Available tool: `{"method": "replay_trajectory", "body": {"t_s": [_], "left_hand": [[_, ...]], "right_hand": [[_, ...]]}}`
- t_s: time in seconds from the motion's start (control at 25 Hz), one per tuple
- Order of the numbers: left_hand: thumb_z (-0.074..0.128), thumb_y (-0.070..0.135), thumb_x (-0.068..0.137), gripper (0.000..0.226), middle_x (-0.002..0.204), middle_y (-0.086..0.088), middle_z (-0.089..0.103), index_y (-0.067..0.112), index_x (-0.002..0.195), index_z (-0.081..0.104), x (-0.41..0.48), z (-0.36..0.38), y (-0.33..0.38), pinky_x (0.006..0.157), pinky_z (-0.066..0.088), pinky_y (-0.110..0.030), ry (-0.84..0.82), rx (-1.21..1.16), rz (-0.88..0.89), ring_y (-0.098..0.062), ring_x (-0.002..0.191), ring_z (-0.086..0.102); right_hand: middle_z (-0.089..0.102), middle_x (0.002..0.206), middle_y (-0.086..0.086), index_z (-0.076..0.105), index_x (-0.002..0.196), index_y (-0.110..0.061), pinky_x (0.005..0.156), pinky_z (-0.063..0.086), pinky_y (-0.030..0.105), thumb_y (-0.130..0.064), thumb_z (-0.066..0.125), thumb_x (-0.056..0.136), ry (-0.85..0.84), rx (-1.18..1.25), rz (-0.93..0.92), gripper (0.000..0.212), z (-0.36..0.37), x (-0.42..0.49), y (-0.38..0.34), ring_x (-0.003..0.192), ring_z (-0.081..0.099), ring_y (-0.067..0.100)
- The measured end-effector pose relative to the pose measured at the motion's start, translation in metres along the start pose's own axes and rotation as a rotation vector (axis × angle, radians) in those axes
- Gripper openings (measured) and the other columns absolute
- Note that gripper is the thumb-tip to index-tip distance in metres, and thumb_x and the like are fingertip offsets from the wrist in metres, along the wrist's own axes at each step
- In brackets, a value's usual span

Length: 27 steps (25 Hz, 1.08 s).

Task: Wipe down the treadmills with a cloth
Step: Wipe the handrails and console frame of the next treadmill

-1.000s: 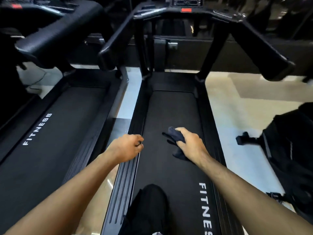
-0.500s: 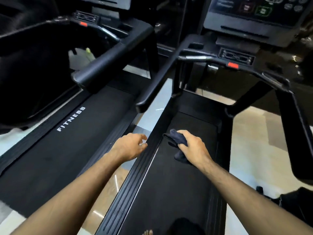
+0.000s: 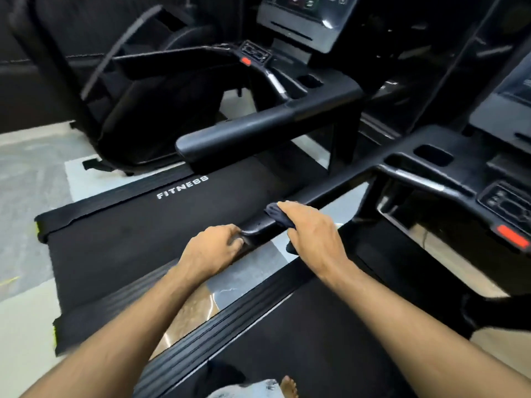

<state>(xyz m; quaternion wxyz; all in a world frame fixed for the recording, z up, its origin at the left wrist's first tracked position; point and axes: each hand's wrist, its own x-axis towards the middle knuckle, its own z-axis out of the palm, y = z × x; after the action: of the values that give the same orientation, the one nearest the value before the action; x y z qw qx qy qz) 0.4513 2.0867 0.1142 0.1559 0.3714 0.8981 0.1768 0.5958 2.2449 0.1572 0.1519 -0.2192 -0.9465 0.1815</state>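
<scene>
I stand on a black treadmill whose belt (image 3: 301,340) runs under me. Its left handrail (image 3: 339,191) reaches toward me and ends at a rounded tip. My left hand (image 3: 212,251) grips that tip with curled fingers. My right hand (image 3: 310,228) lies over the rail just beyond it, pressing a dark blue cloth (image 3: 277,214) wrapped around the rail; part of the cloth hangs below my palm. A second treadmill with a FITNESS belt (image 3: 149,225) stands to the left.
The neighbouring treadmill's padded handrail (image 3: 258,130) juts out ahead of my hands. Its console (image 3: 301,21) sits above. My treadmill's control panel with a red stop button (image 3: 513,237) is at the right. Pale floor (image 3: 26,196) lies to the left.
Both hands rose from over the belt to the left handrail. My left hand took hold of the rail's end and my right laid the cloth on the rail. The view swung left.
</scene>
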Motion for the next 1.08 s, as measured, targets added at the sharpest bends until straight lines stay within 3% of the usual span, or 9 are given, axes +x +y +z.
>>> {"method": "replay_trajectory", "body": {"t_s": [0.08, 0.2, 0.28, 0.4, 0.52, 0.68, 0.88, 1.0, 1.08], "left_hand": [[0.044, 0.038, 0.094, 0.031, 0.122, 0.007, 0.065, 0.036, 0.122, 0.056, 0.001, 0.007, 0.012, 0.09, 0.05, -0.036, 0.038, -0.032, -0.04, -0.022, 0.111, 0.061], [0.041, 0.035, 0.096, 0.028, 0.123, 0.005, 0.064, 0.03, 0.12, 0.056, 0.011, 0.017, 0.013, 0.09, 0.049, -0.038, 0.104, -0.069, -0.103, -0.023, 0.113, 0.059], [0.041, 0.036, 0.096, 0.026, 0.12, 0.005, 0.064, 0.031, 0.117, 0.055, 0.022, 0.026, 0.007, 0.088, 0.05, -0.04, 0.129, -0.094, -0.16, -0.022, 0.111, 0.059], [0.037, 0.038, 0.097, 0.03, 0.119, 0.006, 0.064, 0.03, 0.121, 0.051, 0.034, 0.045, -0.004, 0.088, 0.049, -0.039, 0.056, -0.13, -0.206, -0.02, 0.11, 0.059], [0.028, 0.049, 0.096, 0.042, 0.125, 0.012, 0.06, 0.03, 0.128, 0.049, 0.045, 0.054, -0.015, 0.096, 0.047, -0.036, 0.031, -0.177, -0.223, -0.013, 0.117, 0.056], [0.03, 0.043, 0.101, 0.051, 0.149, 0.005, 0.045, 0.02, 0.145, 0.041, 0.063, 0.054, -0.012, 0.113, 0.031, -0.031, -0.034, -0.128, -0.18, -0.011, 0.137, 0.04], [0.017, 0.046, 0.095, 0.052, 0.127, 0.003, 0.061, 0.023, 0.118, 0.057, 0.074, 0.05, -0.014, 0.106, 0.037, -0.032, -0.039, -0.147, -0.2, -0.018, 0.123, 0.052], [0.022, 0.041, 0.103, 0.053, 0.152, 0.005, 0.04, 0.018, 0.147, 0.038, 0.076, 0.051, -0.009, 0.119, 0.02, -0.027, -0.071, -0.131, -0.228, -0.01, 0.141, 0.033], [0.024, 0.04, 0.103, 0.052, 0.153, 0.004, 0.039, 0.019, 0.149, 0.036, 0.078, 0.052, -0.004, 0.119, 0.02, -0.027, -0.094, -0.132, -0.234, -0.009, 0.142, 0.032]], "right_hand": [[0.059, 0.097, -0.015, 0.057, 0.11, -0.026, 0.073, 0.049, 0.039, -0.001, 0.061, 0.068, -0.031, -0.192, -0.235, 0.049, 0.007, 0.032, 0.013, 0.096, 0.06, 0.016], [0.063, 0.134, -0.006, 0.061, 0.129, -0.024, 0.076, 0.049, 0.044, -0.018, 0.075, 0.072, -0.189, -0.329, -0.442, 0.059, 0.045, 0.071, 0.019, 0.118, 0.06, 0.022], [0.056, 0.145, -0.002, 0.057, 0.137, -0.026, 0.082, 0.042, 0.046, -0.035, 0.063, 0.081, -0.358, -0.424, -0.5, 0.057, 0.074, 0.087, 0.022, 0.124, 0.057, 0.024], [0.057, 0.145, -0.003, 0.059, 0.136, -0.03, 0.088, 0.036, 0.051, -0.055, 0.038, 0.087, -0.437, -0.406, -0.469, 0.059, 0.099, 0.091, 0.028, 0.125, 0.056, 0.023], [0.056, 0.144, -0.008, 0.057, 0.134, -0.037, 0.104, 0.032, 0.067, -0.054, 0.038, 0.094, -0.472, -0.388, -0.483, 0.047, 0.113, 0.112, 0.03, 0.132, 0.05, 0.02], [0.06, 0.131, -0.005, 0.059, 0.125, -0.033, 0.099, 0.042, 0.052, -0.042, 0.037, 0.094, -0.62, -0.429, -0.179, 0.039, 0.118, 0.168, 0.033, 0.124, 0.051, 0.023], [0.058, 0.139, -0.006, 0.055, 0.133, -0.035, 0.092, 0.047, 0.047, -0.047, 0.033, 0.092, -0.582, -0.357, -0.512, 0.048, 0.109, 0.129, 0.035, 0.127, 0.053, 0.024], [0.06, 0.132, -0.001, 0.057, 0.128, -0.031, 0.095, 0.044, 0.044, -0.043, 0.037, 0.095, -0.65, -0.472, -0.188, 0.04, 0.112, 0.195, 0.059, 0.123, 0.051, 0.025], [0.058, 0.132, 0.001, 0.055, 0.128, -0.027, 0.098, 0.042, 0.047, -0.041, 0.039, 0.097, -0.601, -0.542, -0.174, 0.038, 0.114, 0.184, 0.059, 0.125, 0.049, 0.027]]}}
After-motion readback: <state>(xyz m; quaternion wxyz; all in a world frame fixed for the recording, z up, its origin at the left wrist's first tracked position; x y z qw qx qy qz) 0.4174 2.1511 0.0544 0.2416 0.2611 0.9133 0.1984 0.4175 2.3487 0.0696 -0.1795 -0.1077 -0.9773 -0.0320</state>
